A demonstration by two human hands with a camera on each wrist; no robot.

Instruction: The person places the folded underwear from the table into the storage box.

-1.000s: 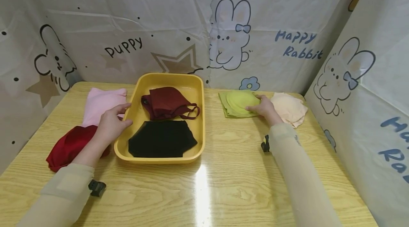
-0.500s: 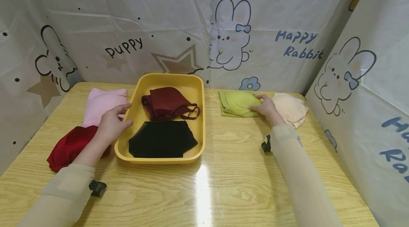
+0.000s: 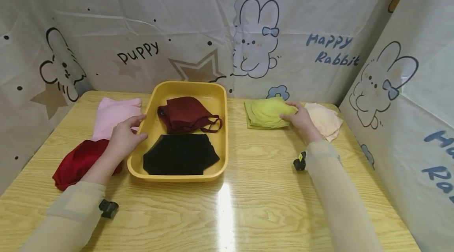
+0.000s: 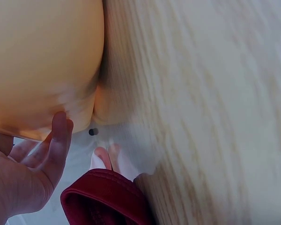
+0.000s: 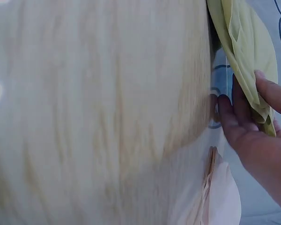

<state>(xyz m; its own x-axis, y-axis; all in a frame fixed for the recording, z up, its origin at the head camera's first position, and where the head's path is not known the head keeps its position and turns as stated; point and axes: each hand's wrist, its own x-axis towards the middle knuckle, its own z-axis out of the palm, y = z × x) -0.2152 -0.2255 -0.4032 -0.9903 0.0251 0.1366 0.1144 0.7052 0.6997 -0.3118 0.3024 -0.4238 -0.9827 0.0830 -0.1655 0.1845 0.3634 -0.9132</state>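
Observation:
My left hand (image 3: pixel 124 137) holds the left rim of a yellow tray (image 3: pixel 224 145), fingertips and thumb at its edge. In the left wrist view, fingers (image 4: pixel 60 136) lie against the tray's outer wall. Inside the tray are a maroon garment (image 3: pixel 184 114) with thin straps and, in front of it, a folded black garment (image 3: pixel 179 155). At the back right, my right hand (image 3: pixel 301 120) pinches the right end of a folded lime-green garment (image 3: pixel 267 114). The right wrist view shows the thumb on one face of its layers and fingers (image 5: pixel 234 117) behind the other.
A pink cloth (image 3: pixel 113 112) lies left of the tray, with a dark red garment (image 3: pixel 79 163) in front of it, partly behind my left forearm. A cream garment (image 3: pixel 324 120) sits beyond my right hand. Printed sheeting (image 3: pixel 195 27) stands around the wooden table (image 3: pixel 262 196).
The right hand has shifted slightly right, and the right end of the lime-green garment has moved with it and changed shape. My left hand and the tray have stayed still.

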